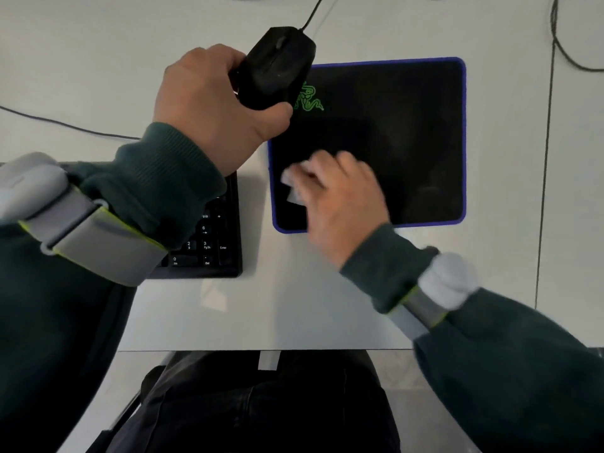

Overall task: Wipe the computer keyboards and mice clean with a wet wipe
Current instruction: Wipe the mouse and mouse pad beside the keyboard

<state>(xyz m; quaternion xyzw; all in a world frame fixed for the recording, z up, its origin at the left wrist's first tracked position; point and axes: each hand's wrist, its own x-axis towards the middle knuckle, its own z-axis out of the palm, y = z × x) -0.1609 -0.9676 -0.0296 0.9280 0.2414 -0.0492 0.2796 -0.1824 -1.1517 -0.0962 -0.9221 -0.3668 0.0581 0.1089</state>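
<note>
Above the counter (294, 305), your left grip (212, 106) holds the black mouse (277, 67), fingers and thumb curled round its body; the mouse is raised over the far left corner of the pad (408, 132), just beside the green logo (309, 98); its cable (313, 11) runs off toward the far edge. Your right grip (340, 204) is blurred over the pad's near left part, fingers bent round a white wipe (292, 181); whether the wipe touches the pad is unclear. The keyboard (215, 243) lies left of the pad, partly under your left sleeve (157, 181).
</note>
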